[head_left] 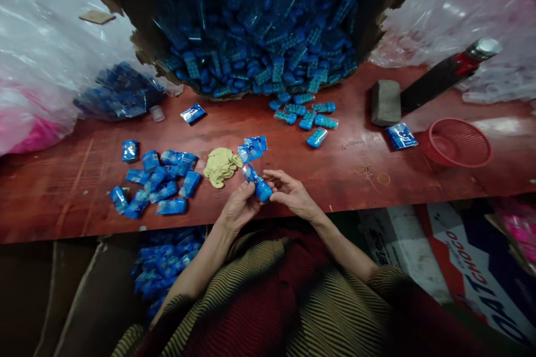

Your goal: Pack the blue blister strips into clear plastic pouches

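Observation:
Just above the table's front edge I hold a small blue bottle [262,189] in a printed plastic sleeve [250,173], tilted with its rounded blue end toward me. My left hand [242,204] pinches it from the left side, around the sleeve. From the right, the fingers and thumb of my right hand [292,192] close on the bottle's rounded end. Flat blue printed sleeves [252,148] lie right behind my hands. A crumpled pale yellow glove or cloth [220,166] rests beside them. To the left is a pile of sleeved blue bottles [156,178].
A torn carton [146,44] full of blue bottles opens onto the red table [335,178]; several bottles [307,117] lie before it. At right stand a stone block [386,102], a dark cylinder [439,78], a sleeve stack [401,136] and a red basket [458,144]. Plastic bags flank the carton.

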A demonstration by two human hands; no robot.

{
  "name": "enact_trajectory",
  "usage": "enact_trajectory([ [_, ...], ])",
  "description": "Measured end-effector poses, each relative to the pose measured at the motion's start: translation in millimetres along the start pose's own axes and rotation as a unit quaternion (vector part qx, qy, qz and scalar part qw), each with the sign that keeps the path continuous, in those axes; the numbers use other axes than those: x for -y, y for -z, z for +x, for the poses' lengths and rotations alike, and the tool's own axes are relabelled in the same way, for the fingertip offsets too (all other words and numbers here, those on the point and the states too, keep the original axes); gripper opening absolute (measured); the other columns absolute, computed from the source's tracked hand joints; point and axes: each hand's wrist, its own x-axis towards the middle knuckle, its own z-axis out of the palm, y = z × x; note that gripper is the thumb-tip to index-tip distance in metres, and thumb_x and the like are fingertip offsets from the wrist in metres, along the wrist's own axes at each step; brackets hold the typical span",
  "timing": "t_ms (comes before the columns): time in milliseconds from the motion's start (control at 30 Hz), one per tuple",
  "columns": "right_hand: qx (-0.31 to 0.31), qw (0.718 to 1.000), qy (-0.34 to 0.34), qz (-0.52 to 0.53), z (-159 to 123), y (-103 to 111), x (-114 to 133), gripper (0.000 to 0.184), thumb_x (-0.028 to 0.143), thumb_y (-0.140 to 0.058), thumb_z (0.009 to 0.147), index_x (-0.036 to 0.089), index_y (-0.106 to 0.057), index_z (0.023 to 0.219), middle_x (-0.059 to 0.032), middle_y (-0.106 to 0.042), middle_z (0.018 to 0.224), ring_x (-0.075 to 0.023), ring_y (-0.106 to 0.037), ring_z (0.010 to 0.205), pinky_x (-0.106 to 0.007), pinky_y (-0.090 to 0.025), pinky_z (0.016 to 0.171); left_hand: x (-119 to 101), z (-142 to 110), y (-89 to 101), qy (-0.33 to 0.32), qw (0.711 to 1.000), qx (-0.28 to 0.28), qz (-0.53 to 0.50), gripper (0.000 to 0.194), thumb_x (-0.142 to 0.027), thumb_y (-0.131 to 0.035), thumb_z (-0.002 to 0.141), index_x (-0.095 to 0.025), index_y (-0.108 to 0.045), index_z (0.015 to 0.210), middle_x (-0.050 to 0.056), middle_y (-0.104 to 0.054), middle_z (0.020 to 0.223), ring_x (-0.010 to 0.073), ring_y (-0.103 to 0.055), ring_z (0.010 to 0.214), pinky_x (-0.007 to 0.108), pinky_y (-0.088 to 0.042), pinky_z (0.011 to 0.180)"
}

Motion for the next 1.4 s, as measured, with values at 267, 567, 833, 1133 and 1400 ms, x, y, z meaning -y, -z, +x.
enact_trajectory([
  [267, 0.016, 0.997, 0.017, -0.069, -2, 2, 2, 0.066, 0.021, -0.071, 0.072, 0.038, -0.045, 0.131, -0.0013, -0.046, 0.119, -0.0134, -0.055, 0.096, -0.031, -0.048, 0.087, -4, -4, 0.8, 0.026, 0.998, 0.051, 0.019, 0.045, -0.029, -0.077, 0.065, -0.014, -0.063, 0.105, 0.01, -0.072, 0.092, 0.0262, -0.063, 0.101, 0.032, -0.051, 0.084],
  [567, 0.063, 0.995, 0.011, -0.071, -3, 1, 6, 0.064, 0.022, -0.065, 0.077, 0.036, -0.041, 0.134, -0.0029, -0.047, 0.123, -0.0171, -0.05, 0.108, -0.034, -0.045, 0.092, -1, -8, -1.0, 0.014, 0.999, 0.028, 0.016, 0.047, -0.031, -0.077, 0.064, -0.016, -0.064, 0.106, 0.006, -0.072, 0.08, 0.0197, -0.068, 0.082, 0.025, -0.053, 0.071],
  [833, 0.056, 0.996, -0.007, -0.071, -7, 0, 6, 0.06, 0.025, -0.062, 0.079, 0.033, -0.041, 0.135, -0.0023, -0.051, 0.117, -0.0146, -0.052, 0.097, -0.033, -0.046, 0.089, 7, -13, -11.6, 0.001, 1.0, -0.016, -0.003, 0.041, -0.032, -0.08, 0.061, -0.017, -0.068, 0.097, 0.003, -0.071, 0.084, 0.0132, -0.067, 0.075, 0.022, -0.052, 0.073],
  [1133, 0.046, 0.992, 0.009, -0.119, -10, 3, 12, 0.052, 0.025, -0.051, 0.087, 0.031, -0.039, 0.137, -0.0027, -0.055, 0.118, -0.0156, -0.054, 0.102, -0.036, -0.044, 0.095, 14, -13, -23.6, -0.04, 0.996, -0.071, 0.033, 0.042, -0.037, -0.078, 0.062, -0.014, -0.068, 0.096, 0.005, -0.071, 0.084, 0.0191, -0.065, 0.089, 0.032, -0.051, 0.085],
  [1400, -0.031, 0.993, 0.028, -0.113, -10, 0, 5, 0.053, 0.022, -0.051, 0.084, 0.03, -0.041, 0.136, -0.0018, -0.059, 0.106, -0.0135, -0.057, 0.091, -0.032, -0.047, 0.089, 10, -16, -29.9, -0.046, 0.991, -0.101, 0.073, 0.031, -0.034, -0.076, 0.065, -0.014, -0.066, 0.087, 0.004, -0.071, 0.087, 0.0157, -0.066, 0.077, 0.027, -0.055, 0.068],
])
